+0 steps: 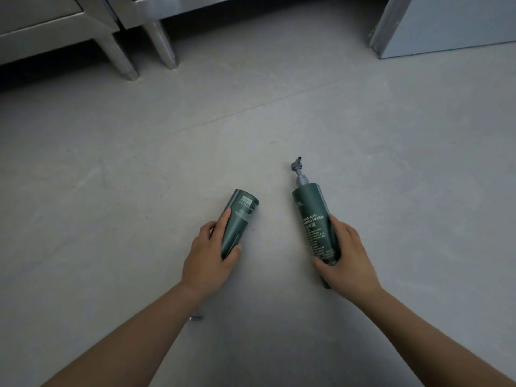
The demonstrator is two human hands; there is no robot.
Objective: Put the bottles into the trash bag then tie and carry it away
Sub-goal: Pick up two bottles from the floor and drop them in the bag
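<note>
Hands hold one green bottle each: left hand point(208, 256) wraps the bottom-up bottle point(239, 223), right hand point(344, 256) wraps the pump bottle point(314, 222). No trash bag shows. Keep both grips tight, find the bag, then drop them in.

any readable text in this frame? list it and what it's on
"HAND WASH": label of the pump bottle in the right hand.
Line above it: cut off, seems to end in "-RICH".
Smaller print below on that label: too blurred to read.
Barcode and print on the bottle in the left hand: too small to read.
</note>
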